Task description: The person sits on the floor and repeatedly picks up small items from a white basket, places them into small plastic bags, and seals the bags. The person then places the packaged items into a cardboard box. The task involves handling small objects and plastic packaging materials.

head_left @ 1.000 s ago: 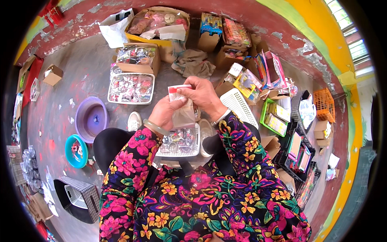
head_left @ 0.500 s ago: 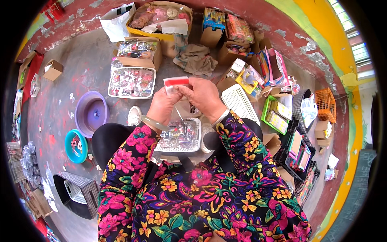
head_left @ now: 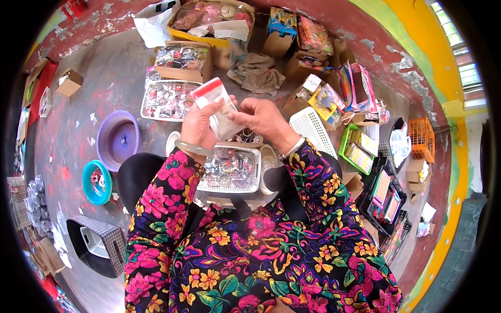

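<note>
A small clear plastic bag with a red strip along its top [head_left: 226, 125] is tilted up in front of me. My left hand [head_left: 198, 126] grips its left side, thumb lying across the front. Closed in a pinch, my right hand [head_left: 264, 124] meets the bag's right edge; whether the fingertips hold the plastic or something tiny at it is hard to make out. Below the hands, a white plastic basket [head_left: 257, 175] full of small packaged items sits between my feet. Part of another container with small items shows behind the bag.
Beyond my left hand are a white basket of packets [head_left: 156, 116] and a cardboard box [head_left: 177, 74]. Purple [head_left: 134, 136] and teal [head_left: 87, 182] basins stand left. On the right lie an upturned white basket [head_left: 313, 130], a green tray [head_left: 360, 165] and black crates [head_left: 373, 208].
The bag has turned from a level red strip to a tilted, more upright position, showing more of its body. My right hand has shifted from its top down to its right edge.
</note>
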Motion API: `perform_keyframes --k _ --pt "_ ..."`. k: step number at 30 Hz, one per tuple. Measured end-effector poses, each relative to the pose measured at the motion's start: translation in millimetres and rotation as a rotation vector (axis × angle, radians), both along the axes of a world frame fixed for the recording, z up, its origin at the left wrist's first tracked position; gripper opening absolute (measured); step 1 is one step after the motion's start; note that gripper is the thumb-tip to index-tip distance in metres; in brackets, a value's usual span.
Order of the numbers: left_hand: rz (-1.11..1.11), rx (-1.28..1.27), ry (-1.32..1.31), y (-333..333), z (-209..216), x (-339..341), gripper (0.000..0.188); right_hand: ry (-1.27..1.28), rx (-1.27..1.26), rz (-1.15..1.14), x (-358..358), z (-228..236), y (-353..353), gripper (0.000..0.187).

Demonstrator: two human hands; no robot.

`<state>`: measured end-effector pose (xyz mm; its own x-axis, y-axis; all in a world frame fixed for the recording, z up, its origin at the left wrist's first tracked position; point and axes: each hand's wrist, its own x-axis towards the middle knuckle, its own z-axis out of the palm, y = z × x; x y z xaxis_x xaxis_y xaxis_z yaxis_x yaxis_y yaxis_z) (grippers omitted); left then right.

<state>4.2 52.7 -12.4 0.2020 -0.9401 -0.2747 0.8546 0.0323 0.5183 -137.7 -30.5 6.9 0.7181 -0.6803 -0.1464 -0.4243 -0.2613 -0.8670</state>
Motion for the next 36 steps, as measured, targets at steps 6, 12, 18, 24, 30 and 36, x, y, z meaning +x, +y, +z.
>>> perform_keyframes --k 6,12,18,24,30,36 --pt "0.035 0.014 -0.017 0 -8 1 0.031 -0.016 -0.1 -0.056 3 6 12 0.023" --pt "0.014 0.03 -0.044 3 3 -3 0.023 0.127 -0.449 0.061 0 13 13 0.024" --pt "0.003 -0.004 -0.051 2 -5 -2 0.03 0.175 -0.553 0.067 0 14 21 0.026" --pt "0.023 -0.003 -0.12 1 -8 -2 0.031 0.159 -0.5 0.08 0 8 15 0.024" --pt "-0.005 0.079 -0.114 0 -10 -7 0.026 0.234 -1.134 0.112 0 6 21 0.017" --pt "0.055 0.065 -0.214 0 -19 -8 0.023 0.107 -1.004 0.05 2 14 25 0.015"
